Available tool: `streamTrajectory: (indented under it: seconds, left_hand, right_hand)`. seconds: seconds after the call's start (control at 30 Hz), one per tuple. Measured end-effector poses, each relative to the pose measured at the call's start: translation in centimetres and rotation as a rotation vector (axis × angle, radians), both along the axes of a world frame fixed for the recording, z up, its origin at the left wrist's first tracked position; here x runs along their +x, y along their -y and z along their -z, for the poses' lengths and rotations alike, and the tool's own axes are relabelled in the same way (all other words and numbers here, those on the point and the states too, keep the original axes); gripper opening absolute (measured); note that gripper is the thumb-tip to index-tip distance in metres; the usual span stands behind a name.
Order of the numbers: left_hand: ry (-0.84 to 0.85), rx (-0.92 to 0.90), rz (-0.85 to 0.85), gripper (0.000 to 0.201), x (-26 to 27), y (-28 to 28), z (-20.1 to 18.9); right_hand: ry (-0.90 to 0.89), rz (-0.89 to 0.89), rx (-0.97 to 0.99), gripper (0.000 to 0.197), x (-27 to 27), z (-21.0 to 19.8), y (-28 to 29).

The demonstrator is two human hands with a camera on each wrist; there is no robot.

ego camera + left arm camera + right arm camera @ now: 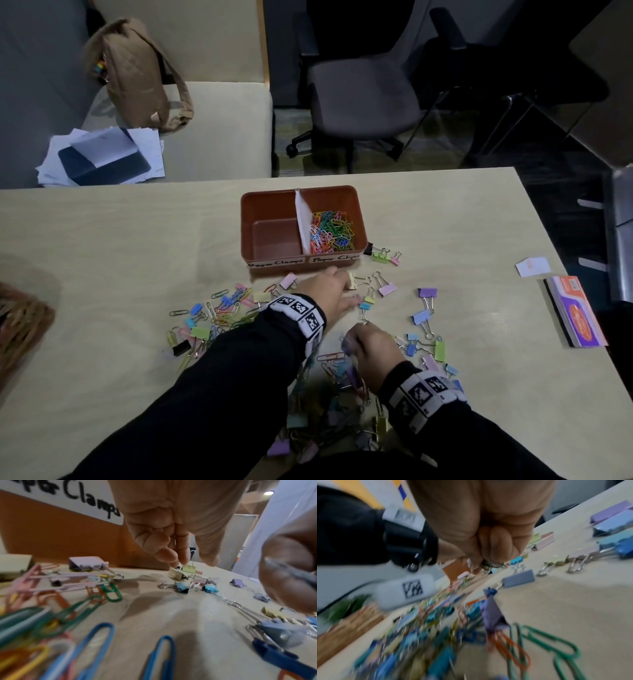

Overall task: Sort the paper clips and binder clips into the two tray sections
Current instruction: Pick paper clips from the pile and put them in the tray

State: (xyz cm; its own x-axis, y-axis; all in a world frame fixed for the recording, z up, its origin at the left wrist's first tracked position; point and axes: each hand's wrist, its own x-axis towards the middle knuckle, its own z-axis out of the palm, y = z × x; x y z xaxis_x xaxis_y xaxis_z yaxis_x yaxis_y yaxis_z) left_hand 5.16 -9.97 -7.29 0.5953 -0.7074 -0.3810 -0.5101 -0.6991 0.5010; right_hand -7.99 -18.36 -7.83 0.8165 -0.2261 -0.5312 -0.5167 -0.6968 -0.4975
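Observation:
An orange tray (pixel 274 205) stands mid-table; a white divider splits it. Its left section, labelled Paper Clamps, is bare, and the right one holds coloured paper clips (pixel 331 231). Binder clips and paper clips lie scattered in front of it. My left hand (pixel 337 291) reaches just in front of the tray, fingertips (pixel 178 559) at a cream binder clip (pixel 352 281) (pixel 177 574), thumb apart. Nearer me, my right hand (pixel 364 346) is curled into a fist that grips green paper clips (pixel 489 565).
More binder clips (pixel 424 315) lie to the right, and a dense heap (pixel 329 418) sits under my forearms. A small group of clips (pixel 385 256) lies by the tray's right corner. A notepad (pixel 575 310) rests near the right edge, a woven basket (pixel 20 325) at the left.

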Motion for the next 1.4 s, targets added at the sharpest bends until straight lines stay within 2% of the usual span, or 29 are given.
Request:
streamTrajectory:
  seconds: [0.07,0.17,0.23,0.3,0.37,0.43,0.57,0.67,0.8,0.87,0.97,1.03,1.1,1.17,1.27,1.33,1.4]
  left_hand:
    - [0.011,0.006,-0.081,0.028,0.2,-1.3,0.4]
    - [0.014,-0.009,-0.175,0.021,0.1,-4.2,0.7]
    - [0.007,-0.016,-0.204,0.021,-0.6,-6.1,0.6]
    - [-0.002,0.007,-0.222,0.021,-1.5,-7.6,0.6]
    - [-0.019,0.048,-0.221,0.019,-2.4,-8.7,0.9]
    - [-0.035,0.077,-0.212,0.020,-3.1,-9.3,1.2]
    - [-0.020,0.110,-0.162,0.023,-3.7,-9.6,1.3]
    - [-0.023,0.121,-0.093,0.026,-4.3,-9.3,1.1]
    - [-0.031,0.134,-0.050,0.034,-4.6,-9.0,1.4]
    - [-0.029,0.140,-0.042,0.033,-4.6,-9.1,1.6]
    - [0.004,0.159,-0.006,0.025,-4.8,-8.9,1.8]
    - [0.028,0.159,-0.007,0.023,-4.8,-9.0,1.8]
    - [0.030,0.136,-0.019,0.023,-4.7,-9.2,2.0]
    - [0.012,0.077,-0.059,0.022,-4.7,-9.5,2.1]
    - [-0.006,-0.027,-0.197,0.021,-4.8,-9.9,1.9]
    - [-0.020,-0.078,-0.245,0.021,-4.6,-10.0,1.7]
    - [-0.026,-0.111,-0.275,0.019,-4.2,-9.9,1.1]
  right_hand:
    - [0.081,0.265,0.152,0.019,0.4,-0.7,1.0]
    - [0.174,0.602,0.508,0.023,2.8,-2.9,2.9]
    - [0.238,0.752,0.786,0.024,5.3,-4.4,4.1]
    - [0.305,0.807,0.940,0.025,8.1,-5.3,5.2]
    - [0.339,0.755,0.886,0.026,11.1,-5.8,5.8]
    - [0.339,0.686,0.740,0.026,14.1,-6.0,5.7]
    - [0.252,0.546,0.479,0.021,17.1,-5.5,4.8]
    - [0.216,0.516,0.483,0.020,17.4,-5.2,4.5]
    - [0.219,0.575,0.571,0.016,17.5,-5.9,4.1]
    - [0.206,0.550,0.520,0.024,17.4,-6.1,4.4]
    - [0.290,0.413,0.261,0.041,16.1,-6.7,4.5]
    - [0.409,0.327,0.159,0.040,14.1,-7.3,3.8]
    - [0.450,0.239,0.155,0.035,11.5,-7.2,2.6]
    - [0.388,0.093,0.141,0.025,8.6,-6.2,1.3]
    - [0.172,-0.250,-0.006,0.014,5.2,-3.4,-0.4]
    - [0.028,-0.441,-0.083,0.021,3.3,-1.8,-1.2]
    - [-0.027,-0.582,-0.158,0.034,1.8,-0.6,-1.8]
